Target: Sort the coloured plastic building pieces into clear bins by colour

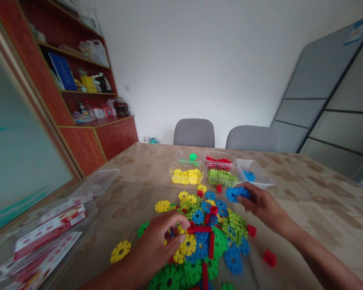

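Observation:
My right hand (261,203) grips blue notched plastic discs (235,194) between thumb and fingers, just in front of the clear boxes. Over the left part of a mixed pile hovers my left hand (160,237), its thumb and index finger apart. Its fingertips are close to a red bar (201,228) and some yellow notched discs (188,244); whether they touch is unclear. Green discs (193,272) lie at the front of the pile, blue discs (233,257) at its right. Light green lattice pieces (233,227) rest among them.
Behind the pile stand clear boxes of yellow discs (187,176), light green pieces (221,177) and red pieces (219,161). A white box (261,173) holds blue discs. Loose red blocks (270,257) lie right. Plastic packaging with printed cards (51,229) covers the left side. Two grey chairs (194,133) stand behind.

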Available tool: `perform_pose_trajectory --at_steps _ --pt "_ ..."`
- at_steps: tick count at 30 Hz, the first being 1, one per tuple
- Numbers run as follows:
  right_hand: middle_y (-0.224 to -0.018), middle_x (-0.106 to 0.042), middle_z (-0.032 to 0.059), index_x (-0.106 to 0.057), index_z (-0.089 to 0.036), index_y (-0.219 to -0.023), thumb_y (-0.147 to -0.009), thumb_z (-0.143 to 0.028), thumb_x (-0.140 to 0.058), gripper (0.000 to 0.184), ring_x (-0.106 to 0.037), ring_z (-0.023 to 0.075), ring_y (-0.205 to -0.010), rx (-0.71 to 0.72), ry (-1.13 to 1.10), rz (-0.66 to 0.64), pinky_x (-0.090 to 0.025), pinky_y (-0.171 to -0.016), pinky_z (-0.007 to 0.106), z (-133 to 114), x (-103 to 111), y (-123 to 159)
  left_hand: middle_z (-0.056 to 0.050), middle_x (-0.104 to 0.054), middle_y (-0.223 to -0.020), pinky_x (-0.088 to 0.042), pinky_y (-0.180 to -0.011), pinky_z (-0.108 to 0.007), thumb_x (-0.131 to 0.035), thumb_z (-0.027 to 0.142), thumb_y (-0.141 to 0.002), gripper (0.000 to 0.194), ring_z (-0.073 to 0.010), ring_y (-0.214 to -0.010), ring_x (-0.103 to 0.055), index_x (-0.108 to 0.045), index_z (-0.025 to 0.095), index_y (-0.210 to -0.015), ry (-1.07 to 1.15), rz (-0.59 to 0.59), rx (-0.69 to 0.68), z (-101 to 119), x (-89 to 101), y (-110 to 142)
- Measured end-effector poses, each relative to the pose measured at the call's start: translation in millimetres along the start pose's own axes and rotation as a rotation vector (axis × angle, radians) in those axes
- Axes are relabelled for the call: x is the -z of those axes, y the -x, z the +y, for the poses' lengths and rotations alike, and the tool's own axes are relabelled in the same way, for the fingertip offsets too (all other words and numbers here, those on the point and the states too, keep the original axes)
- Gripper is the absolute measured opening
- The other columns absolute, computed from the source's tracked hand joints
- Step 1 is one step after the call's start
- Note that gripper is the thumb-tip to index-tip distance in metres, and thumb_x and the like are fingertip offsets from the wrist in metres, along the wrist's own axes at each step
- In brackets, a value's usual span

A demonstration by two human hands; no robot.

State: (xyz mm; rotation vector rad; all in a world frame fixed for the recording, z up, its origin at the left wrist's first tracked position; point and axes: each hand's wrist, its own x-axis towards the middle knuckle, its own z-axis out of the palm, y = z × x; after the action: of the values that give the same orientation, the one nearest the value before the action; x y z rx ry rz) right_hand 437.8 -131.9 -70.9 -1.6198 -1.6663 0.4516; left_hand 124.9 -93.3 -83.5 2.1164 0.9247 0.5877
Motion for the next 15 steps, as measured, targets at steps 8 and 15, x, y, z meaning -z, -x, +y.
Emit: perform_pose_trajectory --at_steps 8,15 --pt "-0.066 -0.07 0.0057 -0.066 -0.018 -0.093 -0.074 -0.031 -0.056 0.025 -0.062 0.02 -0.054 -0.257 0.306 0.381 -0.044 -0.05 0.029 71 62 -57 -0.001 -0.066 -0.092 -0.044 -0.068 -0.023 -0.05 0.017 -0.083 0.018 -0.0162 -0.079 -0.06 -0.061 0.022 -0.095 -0.094 0.007 -0.086 -12 10.1 -9" --pt "-0.081 -0.074 0.0125 -0.066 -0.014 -0.093 -0.078 -0.029 -0.047 0.028 -0.068 0.0217 -0.063 -0.282 0.246 0.366 -0.051 -0.058 0.032 85 72 -52 0.0 -0.067 -0.093 -0.045 -0.068 -0.023 -0.049 0.021 -0.086 0.016 -0.0151 -0.077 -0.061 -0.061 0.022 -0.096 -0.149 0.028 -0.102 -19 30.1 -16"
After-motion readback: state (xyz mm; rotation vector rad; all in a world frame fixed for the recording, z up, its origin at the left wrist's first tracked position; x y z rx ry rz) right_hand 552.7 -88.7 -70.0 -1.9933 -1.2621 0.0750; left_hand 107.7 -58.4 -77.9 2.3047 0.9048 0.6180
